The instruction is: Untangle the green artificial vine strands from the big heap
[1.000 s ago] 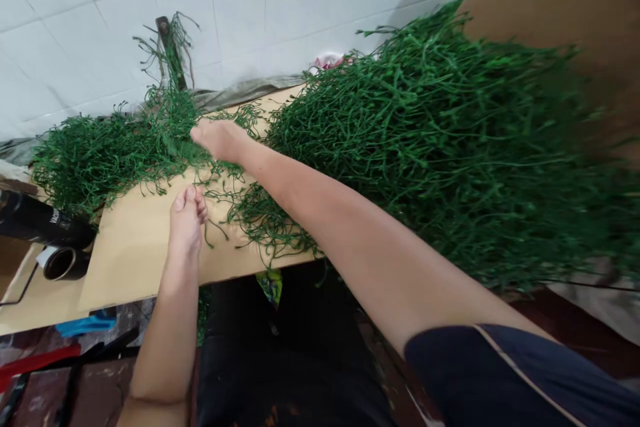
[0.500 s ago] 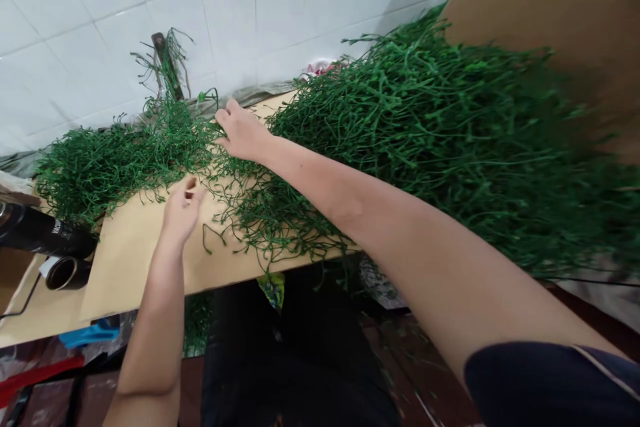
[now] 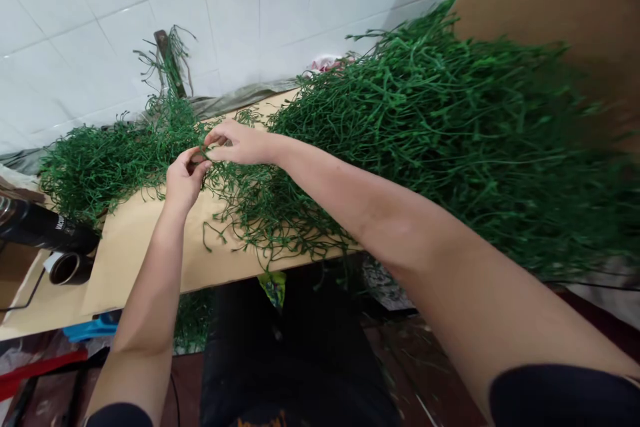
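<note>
My left hand [image 3: 184,179] and my right hand [image 3: 239,142] meet above the cardboard sheet [image 3: 145,253], fingertips touching. Both are closed in a pinch around a thin green artificial stem [image 3: 204,150], mostly hidden by the fingers. Just right of the hands a large heap of green plant stems [image 3: 400,127] with small forked tips spreads over the board. To the left lies a smaller heap of the same green stems [image 3: 100,160]. One loose stem [image 3: 213,235] rests alone on the cardboard below my right hand.
A dark upright post [image 3: 169,61] with stems hanging on it stands by the white tiled wall [image 3: 300,0]. At left lie a black flask [image 3: 45,223] and a dark cup [image 3: 69,268]. A large brown cardboard panel [image 3: 540,0] rises at right.
My right hand has come down and left, and my left hand has moved up, so they now meet. Their fingers have closed on a thin green stem.
</note>
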The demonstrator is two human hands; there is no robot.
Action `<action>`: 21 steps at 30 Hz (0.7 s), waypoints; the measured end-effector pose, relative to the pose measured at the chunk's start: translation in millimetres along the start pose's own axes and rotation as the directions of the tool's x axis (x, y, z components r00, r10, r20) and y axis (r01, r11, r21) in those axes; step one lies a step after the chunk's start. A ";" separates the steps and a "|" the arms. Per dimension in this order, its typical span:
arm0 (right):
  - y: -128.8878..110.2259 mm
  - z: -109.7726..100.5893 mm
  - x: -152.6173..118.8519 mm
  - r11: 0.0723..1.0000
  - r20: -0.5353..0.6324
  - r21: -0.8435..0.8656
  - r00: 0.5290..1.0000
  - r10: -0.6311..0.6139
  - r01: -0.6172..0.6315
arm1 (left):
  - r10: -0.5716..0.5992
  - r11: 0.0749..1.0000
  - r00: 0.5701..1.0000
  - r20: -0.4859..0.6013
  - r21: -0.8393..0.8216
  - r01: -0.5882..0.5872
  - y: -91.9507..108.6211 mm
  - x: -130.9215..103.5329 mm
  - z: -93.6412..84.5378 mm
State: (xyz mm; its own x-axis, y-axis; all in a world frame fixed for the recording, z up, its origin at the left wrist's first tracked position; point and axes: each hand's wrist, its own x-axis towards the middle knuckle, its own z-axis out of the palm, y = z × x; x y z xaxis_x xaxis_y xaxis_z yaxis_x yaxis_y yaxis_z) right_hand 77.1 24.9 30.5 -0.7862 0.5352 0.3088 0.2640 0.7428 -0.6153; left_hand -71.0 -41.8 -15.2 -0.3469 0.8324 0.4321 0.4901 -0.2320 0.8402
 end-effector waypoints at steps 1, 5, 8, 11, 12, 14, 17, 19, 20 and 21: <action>-1.2 -2.0 3.1 0.995 0.017 0.089 0.999 0.037 -0.038 | 0.027 1.000 1.000 -0.003 -0.003 -0.027 -0.9 -1.0 0.9; -6.1 2.5 10.7 0.935 0.067 0.265 0.972 0.226 -0.236 | 0.102 0.995 0.994 -0.029 0.011 -0.102 -2.3 -3.0 3.3; -9.0 8.3 10.2 0.921 0.107 0.294 0.966 0.236 -0.257 | 0.179 0.972 0.983 -0.031 0.162 -0.171 -1.3 -5.1 -2.6; -9.6 9.9 8.8 0.914 0.034 0.352 0.979 0.202 -0.201 | 0.236 0.905 0.972 0.009 0.361 -0.224 2.1 -8.8 -12.0; -9.1 10.0 8.5 0.904 0.023 0.386 0.981 0.192 -0.186 | 0.245 0.884 0.969 0.026 0.406 -0.234 3.6 -10.0 -14.5; -7.4 10.4 7.9 0.883 0.044 0.446 0.989 0.142 -0.146 | 0.244 0.859 0.969 0.045 0.453 -0.237 6.1 -11.4 -17.8; -3.8 12.6 5.1 0.874 0.090 0.479 0.995 0.043 -0.081 | 0.213 0.869 0.977 0.009 0.456 -0.194 7.3 -11.1 -19.3; -1.8 14.6 2.1 0.855 0.108 0.511 0.993 0.040 -0.090 | 0.183 0.890 0.983 -0.031 0.431 -0.152 6.2 -10.3 -19.5; -1.2 15.3 0.7 0.841 0.129 0.529 0.990 0.048 -0.110 | 0.169 0.902 0.985 -0.039 0.410 -0.139 5.4 -10.1 -19.6; -0.9 15.8 -0.5 0.830 0.153 0.544 0.987 0.046 -0.124 | 0.158 0.914 0.987 -0.033 0.384 -0.133 4.5 -10.2 -19.8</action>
State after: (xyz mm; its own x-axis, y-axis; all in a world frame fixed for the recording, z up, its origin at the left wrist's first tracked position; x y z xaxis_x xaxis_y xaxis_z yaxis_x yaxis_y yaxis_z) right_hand 68.5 17.6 19.5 -0.8496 0.5010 0.1650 0.0120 0.3311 -0.9435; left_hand -81.1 -61.3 -9.3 -0.2914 0.7681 0.5702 0.8013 -0.1296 0.5841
